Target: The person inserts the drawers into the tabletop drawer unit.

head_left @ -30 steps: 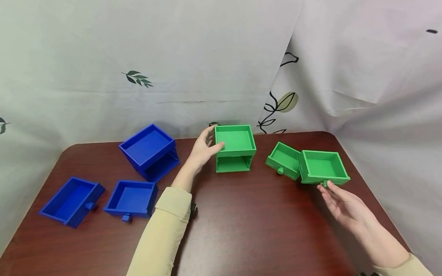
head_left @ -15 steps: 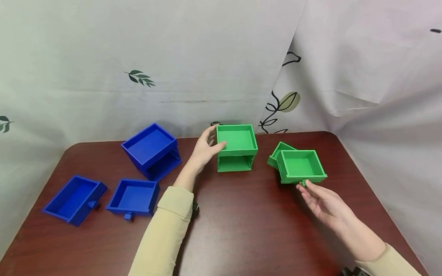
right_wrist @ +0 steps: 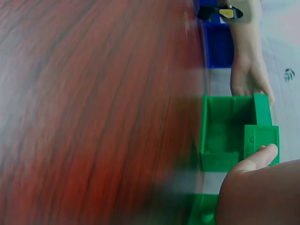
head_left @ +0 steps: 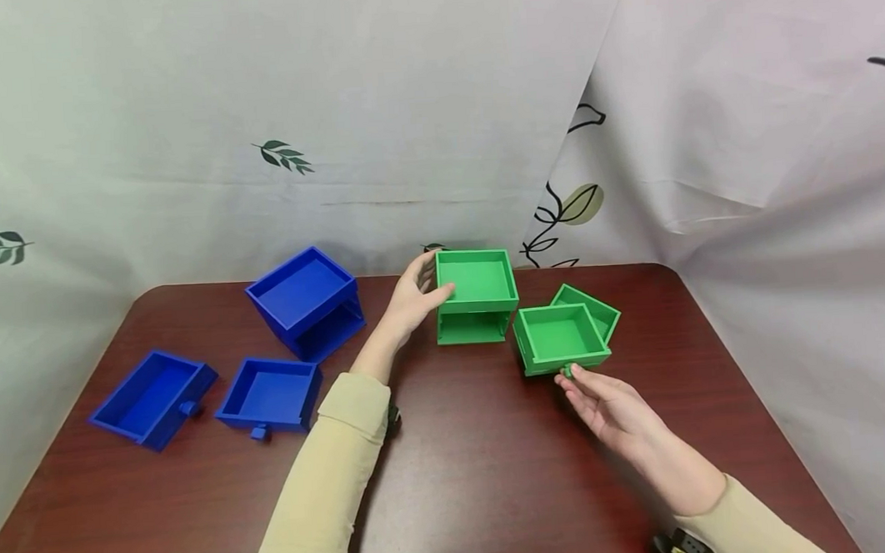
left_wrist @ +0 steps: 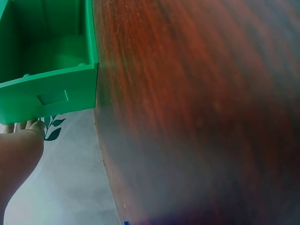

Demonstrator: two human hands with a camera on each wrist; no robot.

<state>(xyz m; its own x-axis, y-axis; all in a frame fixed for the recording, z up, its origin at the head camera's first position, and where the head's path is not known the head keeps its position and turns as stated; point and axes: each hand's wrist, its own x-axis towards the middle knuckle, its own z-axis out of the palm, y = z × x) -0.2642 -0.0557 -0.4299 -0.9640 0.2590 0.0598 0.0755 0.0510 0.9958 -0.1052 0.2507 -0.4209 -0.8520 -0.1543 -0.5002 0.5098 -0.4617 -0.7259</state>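
Note:
In the head view, a small green drawer cabinet (head_left: 475,279) stands at the table's back edge, its front opening facing me. My left hand (head_left: 410,302) grips its left side, thumb over the top rim and fingers behind. The left wrist view shows the hollow cabinet (left_wrist: 56,96) from the side. With fingertips and thumb, my right hand (head_left: 623,417) pinches the knob of a green drawer (head_left: 562,337), which is held just right of the cabinet's front. In the right wrist view this drawer (right_wrist: 255,140) overlaps the cabinet. A second green drawer (head_left: 600,312) lies partly hidden behind it.
A blue cabinet (head_left: 304,292) stands at an angle left of my left forearm. Two blue drawers, one at far left (head_left: 152,396) and one nearer (head_left: 272,394), lie on the brown table (head_left: 490,474). A pale cloth (head_left: 418,102) hangs behind the table.
My right hand has carried the green drawer leftward, passing over the second green drawer, to beside the green cabinet. My left hand keeps its grip on the cabinet. The head view has shifted slightly.

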